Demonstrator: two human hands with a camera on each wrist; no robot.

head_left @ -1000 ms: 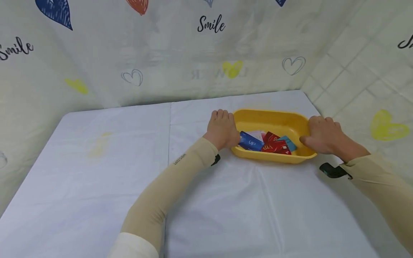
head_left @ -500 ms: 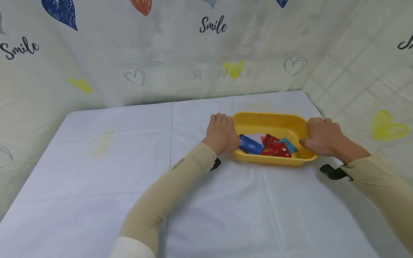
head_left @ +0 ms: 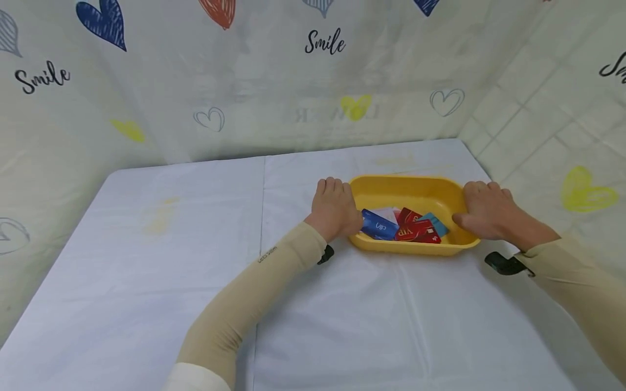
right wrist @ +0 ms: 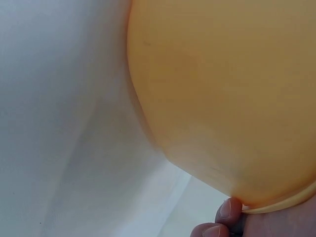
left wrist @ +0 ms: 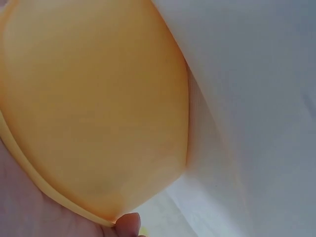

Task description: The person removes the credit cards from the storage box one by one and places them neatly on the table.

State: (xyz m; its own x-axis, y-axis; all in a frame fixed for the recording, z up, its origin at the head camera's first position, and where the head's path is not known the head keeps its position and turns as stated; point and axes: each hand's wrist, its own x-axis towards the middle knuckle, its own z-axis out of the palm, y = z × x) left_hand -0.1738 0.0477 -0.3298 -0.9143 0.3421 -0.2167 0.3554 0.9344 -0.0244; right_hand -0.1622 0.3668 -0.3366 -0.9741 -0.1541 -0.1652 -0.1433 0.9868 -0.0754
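A yellow oval plastic basin point(head_left: 406, 187) stands toward the back right of the table. My left hand point(head_left: 337, 210) grips its left end, thumb over the rim on the inner side. The right hand point(head_left: 491, 209) holds the opposite end the same way, its thumb inside. In the basin lie several overlapping cards: a blue VIP card point(head_left: 379, 225), red cards point(head_left: 418, 230) and a light blue one point(head_left: 437, 221), with a pale card point(head_left: 386, 214) behind. Each wrist view shows the basin's outer wall point(left wrist: 108, 108) close up, with fingertips point(right wrist: 229, 208) at the rim in the right one.
A white cloth covers the table point(head_left: 195, 282), with a fold line running front to back. Pale curtains point(head_left: 254, 81) printed with hearts and the word Smile hang behind and at the right. The right curtain comes close to my right hand.
Both hands and the basin shift slightly down in the head view, toward me, while the whole background also drifts a little down and right. The grip on both ends stays the same.
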